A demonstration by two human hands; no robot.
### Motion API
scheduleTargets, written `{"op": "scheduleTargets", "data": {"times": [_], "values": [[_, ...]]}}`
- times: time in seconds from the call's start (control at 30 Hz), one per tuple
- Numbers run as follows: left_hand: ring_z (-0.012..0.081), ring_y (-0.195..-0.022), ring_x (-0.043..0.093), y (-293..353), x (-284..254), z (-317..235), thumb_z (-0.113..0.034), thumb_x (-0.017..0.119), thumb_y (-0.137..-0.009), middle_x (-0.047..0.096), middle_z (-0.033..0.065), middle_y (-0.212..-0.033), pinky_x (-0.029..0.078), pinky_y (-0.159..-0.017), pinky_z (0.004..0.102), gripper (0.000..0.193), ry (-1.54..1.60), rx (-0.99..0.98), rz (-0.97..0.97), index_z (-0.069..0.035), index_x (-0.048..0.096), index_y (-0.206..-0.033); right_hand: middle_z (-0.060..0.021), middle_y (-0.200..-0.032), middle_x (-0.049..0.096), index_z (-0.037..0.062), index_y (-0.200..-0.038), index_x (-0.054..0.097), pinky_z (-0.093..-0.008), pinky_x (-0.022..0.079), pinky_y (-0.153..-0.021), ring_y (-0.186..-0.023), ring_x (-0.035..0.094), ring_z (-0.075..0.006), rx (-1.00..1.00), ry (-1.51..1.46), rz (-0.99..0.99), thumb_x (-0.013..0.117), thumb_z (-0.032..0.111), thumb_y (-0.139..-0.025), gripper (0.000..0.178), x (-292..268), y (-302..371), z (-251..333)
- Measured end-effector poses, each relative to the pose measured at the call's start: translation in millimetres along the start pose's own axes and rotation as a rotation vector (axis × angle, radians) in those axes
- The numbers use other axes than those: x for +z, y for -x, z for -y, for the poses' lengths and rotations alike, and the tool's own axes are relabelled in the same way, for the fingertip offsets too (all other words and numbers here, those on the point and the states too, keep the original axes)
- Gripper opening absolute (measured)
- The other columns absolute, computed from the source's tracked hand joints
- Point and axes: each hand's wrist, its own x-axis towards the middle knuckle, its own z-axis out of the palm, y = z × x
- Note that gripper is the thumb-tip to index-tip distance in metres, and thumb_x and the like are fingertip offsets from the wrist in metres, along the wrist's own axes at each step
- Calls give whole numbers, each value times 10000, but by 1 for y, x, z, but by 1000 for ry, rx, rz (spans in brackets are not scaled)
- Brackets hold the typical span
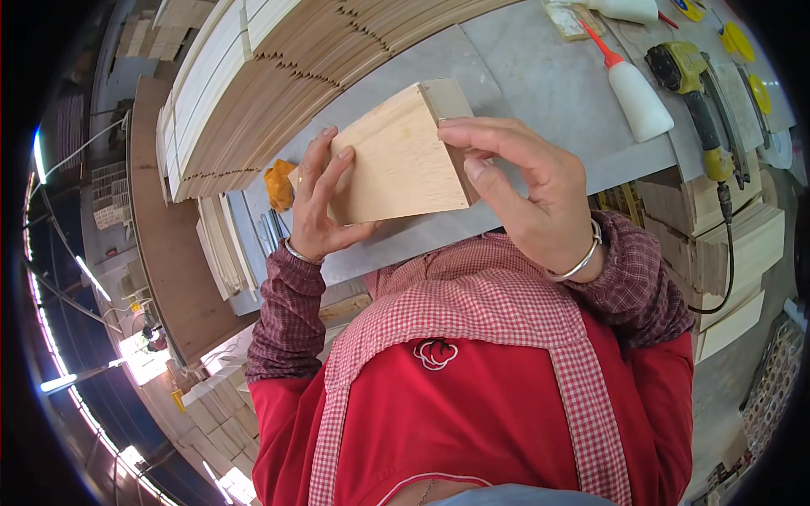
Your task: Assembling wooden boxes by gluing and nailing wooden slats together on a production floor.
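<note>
A pale wooden box (392, 160) with a broad flat face up is held tilted above the grey worktable (540, 110). My left hand (323, 198) grips it at its left end, fingers on the top face and thumb along the near edge. At the right end, my right hand (531, 173) is closed, with the index fingertip on the box's edge and the thumb against the end panel. Small dark marks show near the panel's corners. Whether anything small sits between the right fingertips is hidden.
Tall stacks of thin wooden boards (295, 67) stand behind and left. An orange lump of cloth or sponge (279, 185) lies beside them. To the right are a white glue bottle (639, 99) with a red nozzle and a yellow-black nail gun (699, 101) on a hose. More wooden pieces (742, 244) are stacked below.
</note>
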Motion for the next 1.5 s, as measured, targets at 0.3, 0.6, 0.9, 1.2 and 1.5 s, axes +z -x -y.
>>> {"op": "scheduleTargets", "data": {"times": [0.3, 0.6, 0.9, 1.2, 1.5], "values": [[355, -1272, 375, -10, 1, 8, -277, 806, -485, 319, 175, -1426, 365, -1024, 448, 927, -65, -2, 209, -141, 447, -1328, -77, -954, 669, -32, -1012, 638, -181, 473, -720, -787, 613, -123, 212, -45, -102, 534, -30, -816, 222, -8, -2, -37], [371, -1282, 331, -22, 11, 13, -383, 788, -562, 347, 169, -1390, 296, -1045, 498, 858, -79, -42, 416, -140, 467, -1321, -28, -851, 637, 5, -987, 648, -203, 457, -606, -650, 560, -115, 19, 538, -38, 578, -3, -780, 219, -19, -16, -108], [374, -1217, 368, -47, 47, -22, -408, 789, -552, 355, 165, -1379, 271, -1040, 505, 866, -107, -3, 333, -147, 475, -1316, -29, -893, 601, 35, -936, 622, -233, 455, -589, -665, 537, -154, -546, 788, 63, 623, 39, -734, 202, -30, -33, -134], [371, -1189, 378, -45, 63, -18, -410, 794, -520, 382, 152, -1344, 291, -1018, 499, 861, -38, -60, 228, -156, 502, -1289, -50, -823, 550, 24, -896, 580, -249, 450, -583, -663, 508, -167, -758, 896, 193, 627, 53, -704, 200, -37, -43, -138], [380, -1163, 400, -50, 66, -16, -373, 792, -510, 401, 175, -1319, 307, -996, 506, 844, -21, -29, 201, -118, 514, -1265, -35, -764, 514, 70, -798, 549, -266, 415, -533, -621, 471, -171, -790, 939, 148, 606, 79, -711, 104, -34, -43, -137]]}}
